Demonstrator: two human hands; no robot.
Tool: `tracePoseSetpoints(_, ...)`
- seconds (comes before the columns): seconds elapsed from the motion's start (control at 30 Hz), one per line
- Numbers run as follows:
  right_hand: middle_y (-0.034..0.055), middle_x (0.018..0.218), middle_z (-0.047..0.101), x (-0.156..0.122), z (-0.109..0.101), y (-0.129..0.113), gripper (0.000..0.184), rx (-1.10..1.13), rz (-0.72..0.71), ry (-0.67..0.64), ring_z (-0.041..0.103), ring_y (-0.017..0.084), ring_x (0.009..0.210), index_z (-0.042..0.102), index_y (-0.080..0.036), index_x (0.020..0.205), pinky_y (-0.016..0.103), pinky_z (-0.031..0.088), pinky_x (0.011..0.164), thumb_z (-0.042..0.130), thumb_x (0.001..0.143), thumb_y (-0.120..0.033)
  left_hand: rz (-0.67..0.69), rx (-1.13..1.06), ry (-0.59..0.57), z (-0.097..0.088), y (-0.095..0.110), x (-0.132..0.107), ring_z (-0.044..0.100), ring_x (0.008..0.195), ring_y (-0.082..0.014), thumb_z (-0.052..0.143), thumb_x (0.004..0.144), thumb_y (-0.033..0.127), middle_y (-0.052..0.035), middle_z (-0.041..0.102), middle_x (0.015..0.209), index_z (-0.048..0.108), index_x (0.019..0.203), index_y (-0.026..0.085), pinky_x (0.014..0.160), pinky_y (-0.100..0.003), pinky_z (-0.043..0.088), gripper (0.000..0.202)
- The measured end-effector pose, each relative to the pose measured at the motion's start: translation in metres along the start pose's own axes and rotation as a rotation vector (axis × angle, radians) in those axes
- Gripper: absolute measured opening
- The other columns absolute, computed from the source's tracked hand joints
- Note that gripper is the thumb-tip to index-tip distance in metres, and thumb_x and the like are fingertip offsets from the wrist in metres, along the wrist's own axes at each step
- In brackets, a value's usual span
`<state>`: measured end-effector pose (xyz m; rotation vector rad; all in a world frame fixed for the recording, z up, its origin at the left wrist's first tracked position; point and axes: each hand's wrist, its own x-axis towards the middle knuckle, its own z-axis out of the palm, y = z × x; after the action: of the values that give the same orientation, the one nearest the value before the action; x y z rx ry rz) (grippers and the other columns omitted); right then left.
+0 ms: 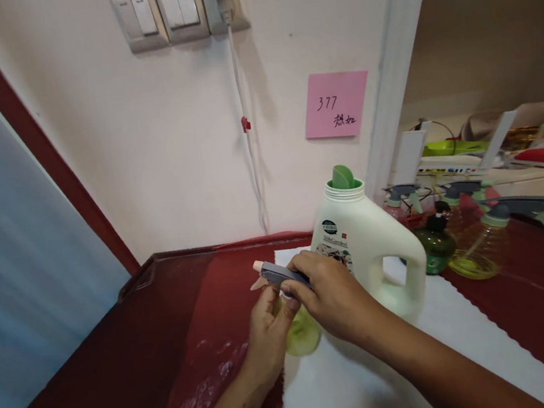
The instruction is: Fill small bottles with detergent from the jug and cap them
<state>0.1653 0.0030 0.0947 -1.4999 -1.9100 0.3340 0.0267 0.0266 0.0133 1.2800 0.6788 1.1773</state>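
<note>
1. The spray bottle (301,328) is a small see-through yellow-green one, sitting on the white cloth (350,383) right in front of the big jug. Its trigger head (280,274) is grey with a pale pinkish nozzle tip pointing left.
2. Left hand (268,327) is wrapped around the bottle body from the left side, fingers curled in on it.
3. Right hand (334,293) comes over the top and is closed around the grey trigger head, so most of the neck is hidden under it.
4. Just behind and touching distance to the right is a white detergent jug (367,244) with a handle, a label and an open green cap. It blocks the view of whatever is straight behind the hands.
5. Further right on the dark red table (168,328) there's a bunch of other spray bottles (480,227) with grey-and-green triggers, packed close together.
6. On the wall: a pink sticky note (336,104) with 377 written on it, a row of switches (159,11) and a white cable (246,126) hanging down from the socket.
7. A cluttered shelf (514,147) sits at the far right.
</note>
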Motion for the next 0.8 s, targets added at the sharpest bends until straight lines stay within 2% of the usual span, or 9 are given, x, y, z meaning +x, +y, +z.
tracePoseSetpoints(0.1, 0.0027, 0.088, 0.063, 0.000, 0.000, 0.001, 0.014, 0.001, 0.004, 0.004, 0.056, 0.019, 0.081, 0.056, -0.020, 0.079, 0.032, 0.035, 0.073, 0.060, 0.091, -0.015, -0.018, 0.017, -0.030, -0.004, 0.000, -0.001, 0.064, 0.114, -0.0283, 0.071, 0.090, 0.045, -0.0104, 0.073, 0.116, 0.070, 0.110, 0.017, 0.094, -0.034, 0.048, 0.034)
tracePoseSetpoints(0.17, 0.0029, 0.088, 0.063, 0.000, 0.001, 0.001, 0.011, 0.006, 0.004, 0.006, 0.056, 0.019, 0.081, 0.057, -0.019, 0.081, 0.032, 0.036, 0.074, 0.061, 0.091, -0.015, -0.020, 0.015, -0.035, -0.004, 0.000, -0.002, 0.064, 0.114, -0.0284, 0.072, 0.090, 0.044, -0.0097, 0.073, 0.116, 0.069, 0.113, 0.018, 0.093, -0.034, 0.048, 0.035)
tracePoseSetpoints(0.27, 0.0035, 0.088, 0.064, 0.001, 0.001, 0.001, 0.008, 0.022, 0.002, 0.011, 0.057, 0.020, 0.082, 0.060, -0.019, 0.084, 0.033, 0.037, 0.075, 0.061, 0.091, -0.015, 0.003, 0.004, 0.003, -0.001, 0.001, -0.001, 0.062, 0.119, -0.0298, 0.077, 0.085, 0.045, -0.0100, 0.071, 0.123, 0.067, 0.119, 0.020, 0.098, -0.036, 0.048, 0.044)
tracePoseSetpoints(0.37, 0.0036, 0.089, 0.064, -0.001, 0.000, 0.002, 0.009, 0.058, -0.002, 0.020, 0.058, 0.020, 0.084, 0.063, -0.019, 0.084, 0.035, 0.040, 0.077, 0.060, 0.092, -0.016, 0.006, 0.013, 0.035, 0.001, 0.001, -0.001, 0.063, 0.118, -0.0298, 0.077, 0.086, 0.044, -0.0109, 0.071, 0.122, 0.069, 0.117, 0.019, 0.102, -0.039, 0.047, 0.041)
tracePoseSetpoints(0.43, 0.0030, 0.095, 0.067, -0.005, -0.001, 0.005, 0.008, 0.103, -0.021, 0.019, 0.061, 0.020, 0.091, 0.068, -0.021, 0.096, 0.035, 0.043, 0.083, 0.061, 0.093, -0.019, 0.005, 0.005, 0.023, 0.002, 0.001, -0.001, 0.063, 0.118, -0.0291, 0.074, 0.089, 0.044, -0.0104, 0.072, 0.121, 0.068, 0.119, 0.020, 0.102, -0.039, 0.048, 0.039)
tracePoseSetpoints(0.5, 0.0035, 0.116, 0.067, -0.015, 0.001, 0.014, 0.029, 0.228, -0.023, 0.007, 0.061, 0.020, 0.109, 0.065, -0.025, 0.122, 0.036, 0.044, 0.096, 0.064, 0.092, -0.024, 0.013, -0.017, 0.010, 0.002, 0.001, -0.002, 0.063, 0.117, -0.0285, 0.073, 0.089, 0.043, -0.0096, 0.072, 0.122, 0.067, 0.123, 0.021, 0.101, -0.039, 0.048, 0.041)
tracePoseSetpoints(0.6, 0.0074, 0.151, 0.050, -0.036, 0.013, 0.033, 0.068, 0.464, 0.068, -0.033, 0.046, 0.023, 0.138, 0.044, -0.026, 0.149, 0.042, 0.037, 0.115, 0.070, 0.086, -0.030, 0.010, -0.025, 0.013, 0.003, 0.001, -0.003, 0.065, 0.111, -0.0264, 0.075, 0.088, 0.042, -0.0082, 0.072, 0.120, 0.069, 0.120, 0.021, 0.094, -0.034, 0.050, 0.039)
tracePoseSetpoints(0.7, 0.0117, 0.163, 0.034, -0.054, 0.031, 0.049, 0.090, 0.535, 0.199, -0.085, 0.035, 0.026, 0.148, 0.033, -0.022, 0.155, 0.047, 0.031, 0.121, 0.075, 0.076, -0.025, -0.025, -0.027, 0.027, 0.001, 0.001, -0.006, 0.067, 0.102, -0.0237, 0.072, 0.090, 0.040, -0.0067, 0.074, 0.110, 0.070, 0.117, 0.020, 0.086, -0.030, 0.051, 0.033)
tracePoseSetpoints(0.8, 0.0158, 0.161, 0.036, -0.059, 0.048, 0.052, 0.096, 0.527, 0.229, -0.105, 0.033, 0.027, 0.149, 0.033, -0.017, 0.154, 0.047, 0.026, 0.124, 0.078, 0.069, -0.020, -0.053, -0.027, 0.089, -0.002, 0.000, -0.008, 0.067, 0.098, -0.0240, 0.070, 0.091, 0.042, -0.0073, 0.075, 0.105, 0.073, 0.113, 0.018, 0.085, -0.031, 0.051, 0.033)
